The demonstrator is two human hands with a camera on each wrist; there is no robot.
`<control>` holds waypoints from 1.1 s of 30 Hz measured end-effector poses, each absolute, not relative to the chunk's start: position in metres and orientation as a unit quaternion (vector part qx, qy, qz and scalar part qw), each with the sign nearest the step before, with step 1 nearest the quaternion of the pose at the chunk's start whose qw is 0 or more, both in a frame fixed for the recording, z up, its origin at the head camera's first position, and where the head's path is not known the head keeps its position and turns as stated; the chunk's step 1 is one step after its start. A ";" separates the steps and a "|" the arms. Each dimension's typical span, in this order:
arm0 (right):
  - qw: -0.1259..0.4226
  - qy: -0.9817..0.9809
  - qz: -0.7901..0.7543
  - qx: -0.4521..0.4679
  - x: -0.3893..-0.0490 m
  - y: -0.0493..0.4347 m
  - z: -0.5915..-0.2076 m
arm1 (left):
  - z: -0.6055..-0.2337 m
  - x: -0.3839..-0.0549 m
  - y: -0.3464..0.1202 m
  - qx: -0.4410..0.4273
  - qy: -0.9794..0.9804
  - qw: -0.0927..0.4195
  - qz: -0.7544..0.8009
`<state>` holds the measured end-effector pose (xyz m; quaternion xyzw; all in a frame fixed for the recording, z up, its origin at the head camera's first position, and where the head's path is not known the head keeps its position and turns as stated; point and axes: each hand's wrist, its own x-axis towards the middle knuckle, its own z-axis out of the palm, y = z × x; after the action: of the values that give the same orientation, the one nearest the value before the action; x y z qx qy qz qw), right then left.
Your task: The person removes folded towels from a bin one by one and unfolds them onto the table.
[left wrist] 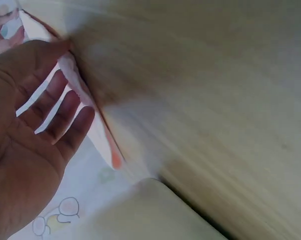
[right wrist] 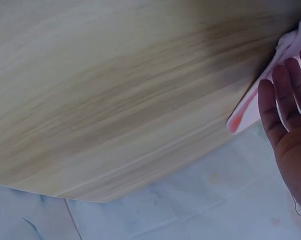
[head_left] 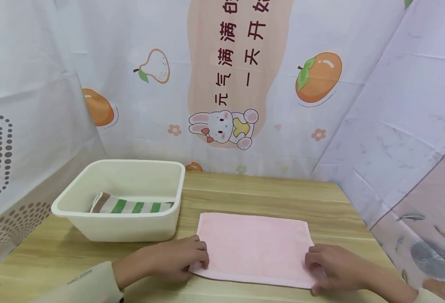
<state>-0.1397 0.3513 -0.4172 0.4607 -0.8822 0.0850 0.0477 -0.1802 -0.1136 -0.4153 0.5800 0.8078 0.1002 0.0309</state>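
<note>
A pink towel (head_left: 254, 248) lies flat on the wooden table as a rectangle, its layers showing at the side edge in the left wrist view. My left hand (head_left: 178, 257) grips its near left corner, fingers bent over the top and thumb by the near edge. At the near right corner, my right hand (head_left: 334, 267) holds the cloth, thumb low at the corner and fingers on top. The right wrist view shows the right fingers (right wrist: 283, 95) against the towel's side (right wrist: 245, 112); that thumb is out of frame there. The towel edge (left wrist: 75, 77) bunches beside the left fingers.
A white plastic basin (head_left: 125, 227) stands at the left, close to my left forearm. Inside it lies a cloth with green, brown and white stripes (head_left: 135, 206). Printed fabric (head_left: 131, 113) hangs behind the wooden table (head_left: 267, 189) and along both sides.
</note>
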 end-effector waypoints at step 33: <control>0.083 -0.865 0.101 0.484 -0.133 0.360 -0.423 | -0.416 -0.185 -0.119 0.584 0.797 0.045 0.148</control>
<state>-0.1332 0.3604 -0.4226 0.4841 -0.8651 0.1014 0.0830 -0.1851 -0.1186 -0.4161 0.5839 0.7970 0.1478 0.0453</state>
